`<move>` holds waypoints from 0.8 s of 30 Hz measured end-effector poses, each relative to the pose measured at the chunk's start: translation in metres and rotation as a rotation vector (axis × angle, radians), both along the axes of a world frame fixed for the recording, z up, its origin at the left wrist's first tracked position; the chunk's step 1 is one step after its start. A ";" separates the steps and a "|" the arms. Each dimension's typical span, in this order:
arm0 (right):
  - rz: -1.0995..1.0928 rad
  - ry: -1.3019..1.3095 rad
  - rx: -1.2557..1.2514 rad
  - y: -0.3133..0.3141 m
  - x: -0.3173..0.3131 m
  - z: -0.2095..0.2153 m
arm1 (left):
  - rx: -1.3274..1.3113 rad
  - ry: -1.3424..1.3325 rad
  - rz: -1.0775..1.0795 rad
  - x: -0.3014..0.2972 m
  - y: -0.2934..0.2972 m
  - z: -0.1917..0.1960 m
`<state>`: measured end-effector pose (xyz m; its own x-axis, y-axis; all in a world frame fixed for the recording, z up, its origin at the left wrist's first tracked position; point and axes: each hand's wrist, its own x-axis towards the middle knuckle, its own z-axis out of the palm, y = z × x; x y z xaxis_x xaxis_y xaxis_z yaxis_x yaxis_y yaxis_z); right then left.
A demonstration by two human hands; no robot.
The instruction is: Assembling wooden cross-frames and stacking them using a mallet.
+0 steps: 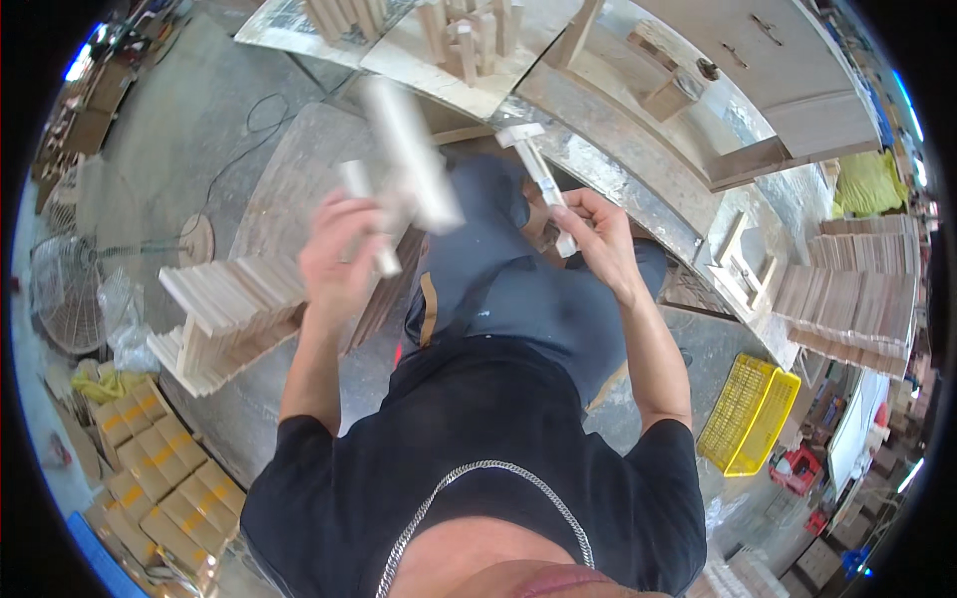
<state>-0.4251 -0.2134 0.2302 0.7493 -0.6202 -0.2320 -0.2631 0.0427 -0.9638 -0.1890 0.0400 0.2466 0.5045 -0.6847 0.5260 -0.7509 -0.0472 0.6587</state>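
My left hand (339, 254) grips a pale wooden piece (404, 154) made of two joined sticks; it is motion-blurred and raised above my lap. A little to the right, my right hand (593, 234) holds a T-shaped light wooden piece (538, 169) upright, its crossbar at the top. The two hands are apart, both above my knees in grey trousers. I am seated, wearing a black shirt.
A stack of wooden slats (234, 309) lies at my left. A metal-topped workbench (598, 140) with wooden parts runs ahead. More stacked slats (857, 289) sit at right, with a yellow crate (748, 414) below. Cardboard boxes (159, 468) and a fan (65, 289) stand lower left.
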 end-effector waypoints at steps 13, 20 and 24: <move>-0.078 -0.242 -0.027 0.027 -0.070 -0.017 | 0.467 0.686 -0.737 -0.070 -0.121 -0.006; -0.216 -0.371 0.132 0.026 -0.077 -0.025 | 0.470 0.907 -0.807 -0.073 -0.147 -0.027; -0.291 -0.481 0.142 0.019 -0.074 -0.028 | 0.487 0.851 -0.827 -0.073 -0.157 -0.025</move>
